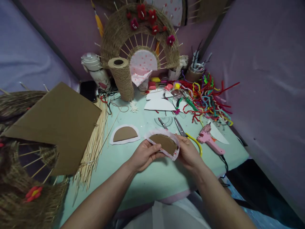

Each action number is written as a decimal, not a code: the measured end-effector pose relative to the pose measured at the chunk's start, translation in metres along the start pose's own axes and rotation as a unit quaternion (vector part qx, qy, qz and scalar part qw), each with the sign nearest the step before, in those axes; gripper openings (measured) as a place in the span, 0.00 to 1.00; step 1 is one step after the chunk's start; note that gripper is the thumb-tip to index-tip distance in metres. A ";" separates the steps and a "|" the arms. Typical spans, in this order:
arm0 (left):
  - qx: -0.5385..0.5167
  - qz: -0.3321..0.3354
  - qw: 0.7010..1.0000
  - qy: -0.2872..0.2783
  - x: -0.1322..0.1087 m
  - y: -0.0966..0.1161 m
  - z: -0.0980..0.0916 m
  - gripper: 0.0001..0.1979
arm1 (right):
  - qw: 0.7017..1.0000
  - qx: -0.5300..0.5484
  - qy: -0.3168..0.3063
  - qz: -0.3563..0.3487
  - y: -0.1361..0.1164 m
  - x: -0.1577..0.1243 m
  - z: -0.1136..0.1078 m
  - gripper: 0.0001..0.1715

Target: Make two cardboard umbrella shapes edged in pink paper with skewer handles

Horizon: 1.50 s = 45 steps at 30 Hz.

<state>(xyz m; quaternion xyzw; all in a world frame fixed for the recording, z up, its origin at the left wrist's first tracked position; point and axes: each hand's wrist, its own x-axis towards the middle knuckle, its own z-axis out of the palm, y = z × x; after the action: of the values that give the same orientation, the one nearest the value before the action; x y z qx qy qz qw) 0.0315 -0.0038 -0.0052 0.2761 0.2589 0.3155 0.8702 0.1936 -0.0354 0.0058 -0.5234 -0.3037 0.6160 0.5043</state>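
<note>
Between my two hands is a cardboard half-circle (pixel 165 142) with pale, pink-spotted fabric around its edge, held above the table. My left hand (pixel 147 154) pinches its lower left side, thumb on top. At its right end my right hand (pixel 188 152) grips the fabric rim; some of those fingers are hidden behind the piece. The fabric looks folded over the cardboard at the right corner. A second cardboard half-circle (pixel 125 134) lies on a larger white fabric piece to the left. Scissors with yellow handles (pixel 194 141) lie just beyond my right hand.
A pink glue gun (pixel 209 138) with a cord lies at right, below colourful pipe cleaners (pixel 207 95). Thin sticks (pixel 95 140) and a large cardboard sheet (pixel 59 124) are at left. A twine roll (pixel 122 79) and flask (pixel 96 71) stand behind, before a flowered twine fan (pixel 114 35).
</note>
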 end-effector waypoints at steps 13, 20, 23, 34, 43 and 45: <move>0.052 0.029 0.997 0.043 0.004 0.000 0.000 0.14 | 0.951 -0.228 0.027 -0.210 -0.007 -0.005 -0.002 0.24; 0.063 0.032 0.993 0.094 0.006 -0.006 0.002 0.18 | 0.833 -0.448 0.090 -0.313 -0.004 -0.005 -0.002 0.15; 0.050 0.029 0.995 0.087 0.006 -0.007 0.003 0.18 | 0.907 -0.354 0.062 -0.219 -0.006 -0.006 -0.011 0.25; 0.037 0.048 0.988 0.141 0.007 -0.005 0.005 0.16 | 0.869 -0.400 0.117 -0.266 0.007 -0.011 -0.003 0.17; 0.084 -0.007 0.996 0.035 0.006 -0.010 -0.002 0.19 | 0.996 -0.080 0.001 0.027 -0.003 0.008 -0.022 0.31; 0.094 -0.020 0.995 0.019 0.006 -0.011 -0.003 0.17 | 0.996 -0.062 -0.030 0.062 0.000 0.012 -0.022 0.29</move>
<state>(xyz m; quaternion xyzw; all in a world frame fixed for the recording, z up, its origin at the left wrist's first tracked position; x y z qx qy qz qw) 0.0381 -0.0057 -0.0158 0.3454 0.3095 0.2775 0.8414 0.2158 -0.0272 -0.0041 -0.5525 -0.3234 0.6415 0.4227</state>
